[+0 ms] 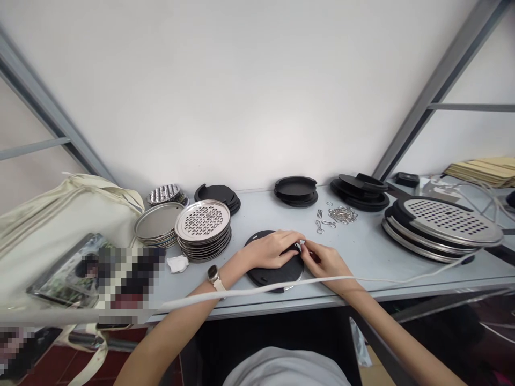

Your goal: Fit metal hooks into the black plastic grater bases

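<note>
A black round disc [267,276] with a thin metal rim showing at its lower right lies on the table in front of me. Across its top rests my left hand [276,248], its fingers bent over the disc and gripping it near the right edge. My right hand [324,264] is closed in a pinch at that same edge, close to my left fingertips. A small shiny bit shows between the hands, but what the right fingers hold is mostly hidden. Beyond them lies a pile of small wire clips [343,215], with several loose clips [319,227] beside it.
Left stand stacks of round metal grater plates [203,221] and plain metal discs [159,221], near a crumpled white tissue [177,263]. Black round holders [295,188] line the wall. Right is a stack of rimmed graters [446,225]. A white cable [378,277] crosses over my forearms.
</note>
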The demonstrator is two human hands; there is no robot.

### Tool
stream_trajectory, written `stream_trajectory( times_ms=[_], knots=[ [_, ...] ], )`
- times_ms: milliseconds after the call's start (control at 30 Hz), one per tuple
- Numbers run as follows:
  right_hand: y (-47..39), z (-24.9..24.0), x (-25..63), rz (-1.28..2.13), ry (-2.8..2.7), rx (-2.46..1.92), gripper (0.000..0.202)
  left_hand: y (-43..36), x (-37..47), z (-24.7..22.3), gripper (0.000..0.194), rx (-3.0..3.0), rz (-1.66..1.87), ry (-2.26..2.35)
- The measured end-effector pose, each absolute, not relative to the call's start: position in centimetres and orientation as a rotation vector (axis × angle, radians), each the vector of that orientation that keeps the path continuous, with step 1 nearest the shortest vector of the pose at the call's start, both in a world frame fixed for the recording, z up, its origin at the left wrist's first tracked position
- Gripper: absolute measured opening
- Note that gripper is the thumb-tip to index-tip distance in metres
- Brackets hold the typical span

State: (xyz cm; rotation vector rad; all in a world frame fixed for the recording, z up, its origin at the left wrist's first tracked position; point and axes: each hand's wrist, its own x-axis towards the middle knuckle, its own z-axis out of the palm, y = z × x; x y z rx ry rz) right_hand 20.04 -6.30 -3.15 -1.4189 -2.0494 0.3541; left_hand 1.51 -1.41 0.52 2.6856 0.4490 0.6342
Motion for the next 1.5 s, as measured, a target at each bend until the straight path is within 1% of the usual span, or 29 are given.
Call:
stream_trajectory(
  times_ms=[1100, 1500],
  knots=[
    [-6.45, -2.89, 19.94, 0.256, -2.036, -1.437, 0.029, -1.44, 1.46, 0.59, 0.033, 2.693, 0.627, 0.436],
    [-6.41, -2.84, 20.13, 0.300, -2.058, -1.426, 0.028, -1.65, 1.34, 0.93, 0.031, 2.739, 0.605, 0.442]
  ],
)
